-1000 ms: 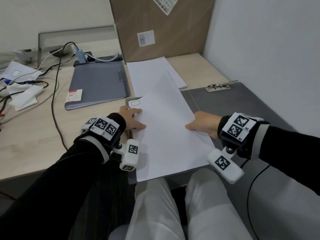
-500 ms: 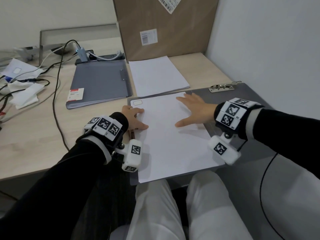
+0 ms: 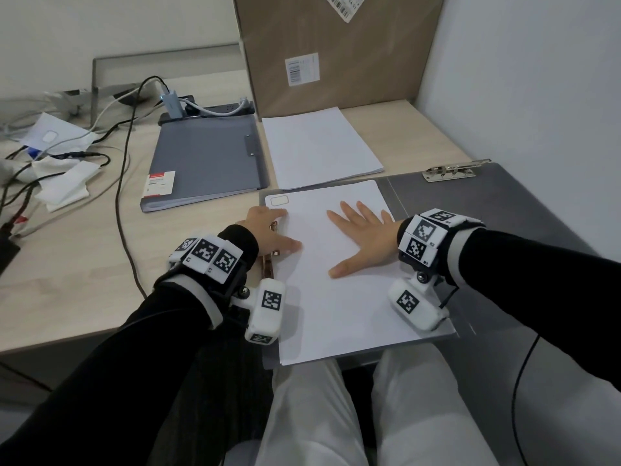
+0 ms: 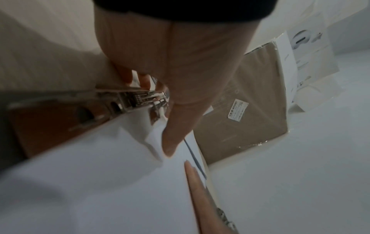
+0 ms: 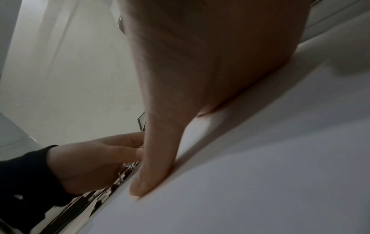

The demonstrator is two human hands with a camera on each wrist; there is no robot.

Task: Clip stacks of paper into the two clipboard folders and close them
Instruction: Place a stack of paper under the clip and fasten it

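Desk point(image 3: 77, 264) of pale wood carries a tall cardboard box point(image 3: 336, 52) at the back. Nearest the person lies an open grey folder point(image 3: 504, 210), a paper stack point(image 3: 339, 297) on its left half. A closed folder point(image 3: 208, 159) and a second paper stack point(image 3: 319, 146) lie beyond it. The right hand point(image 3: 363, 233) presses flat on the near stack, fingers spread. The left hand point(image 3: 268, 230) grips the metal clip point(image 3: 268, 264) at the stack's left edge, thumb on the paper.
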